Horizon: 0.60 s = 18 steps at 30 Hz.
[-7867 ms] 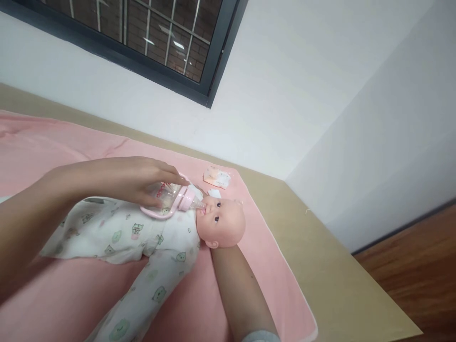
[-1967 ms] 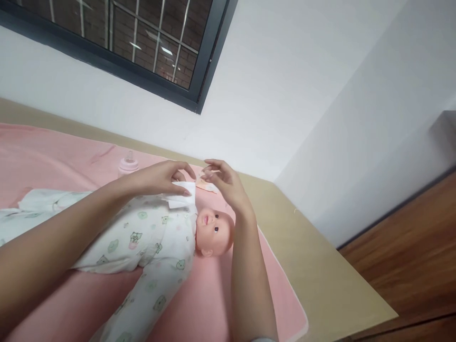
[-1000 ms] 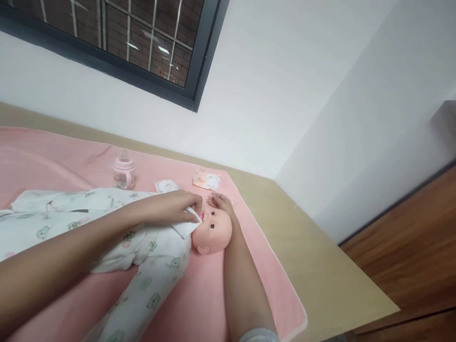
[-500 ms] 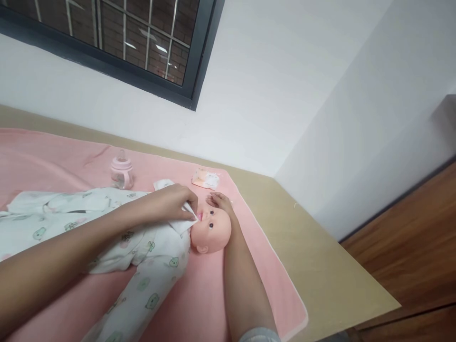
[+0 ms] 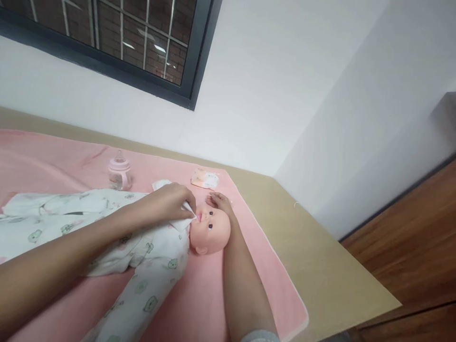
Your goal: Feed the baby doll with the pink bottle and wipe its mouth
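A baby doll [image 5: 211,230] in a white printed sleepsuit [image 5: 107,223] lies on a pink blanket [image 5: 50,161], head to the right. My left hand [image 5: 171,202] pinches a white tissue [image 5: 183,218] and presses it against the doll's mouth. My right hand [image 5: 220,203] rests with fingers laid over the far side of the doll's head, the forearm running down beside it.
A pink baby bottle [image 5: 119,174] stands upright on the blanket behind the doll. A small wipes pack [image 5: 204,178] lies near the blanket's far right corner. The tan tabletop [image 5: 320,266] ends at the right, with wooden floor below. A white wall and dark window rise behind.
The bottle left the doll's mouth and now stands on the blanket. My left hand took a tissue and brought it to the doll's mouth; my right hand settled on the head.
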Motion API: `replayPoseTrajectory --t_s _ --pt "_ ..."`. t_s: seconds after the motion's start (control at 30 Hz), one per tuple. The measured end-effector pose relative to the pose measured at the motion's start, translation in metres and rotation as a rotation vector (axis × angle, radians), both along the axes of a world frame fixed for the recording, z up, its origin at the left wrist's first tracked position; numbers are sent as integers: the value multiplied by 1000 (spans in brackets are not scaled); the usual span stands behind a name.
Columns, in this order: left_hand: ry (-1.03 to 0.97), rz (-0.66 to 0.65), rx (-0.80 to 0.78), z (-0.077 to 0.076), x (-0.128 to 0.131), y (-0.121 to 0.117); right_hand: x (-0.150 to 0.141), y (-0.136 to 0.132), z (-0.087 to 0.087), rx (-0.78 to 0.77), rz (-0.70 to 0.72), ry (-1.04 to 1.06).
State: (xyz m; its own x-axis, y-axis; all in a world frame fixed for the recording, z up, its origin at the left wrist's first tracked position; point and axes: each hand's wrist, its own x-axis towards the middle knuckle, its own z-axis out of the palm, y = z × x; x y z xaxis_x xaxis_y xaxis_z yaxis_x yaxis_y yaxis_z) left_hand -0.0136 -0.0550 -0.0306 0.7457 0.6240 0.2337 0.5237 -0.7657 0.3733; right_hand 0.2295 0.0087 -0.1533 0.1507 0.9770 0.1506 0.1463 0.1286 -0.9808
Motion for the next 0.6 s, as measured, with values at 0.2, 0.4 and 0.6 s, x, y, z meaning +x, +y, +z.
replayPoseTrajectory --t_s 0.2,0.4,0.6 --pt "0 43 43 5 3 -4 2 3 -2 -62 23 87" --pt "-19 18 89 0 4 -3 3 7 -7 -78 26 161" --pt "-28 34 82 -7 7 -1 3 13 -16 -85 13 258"
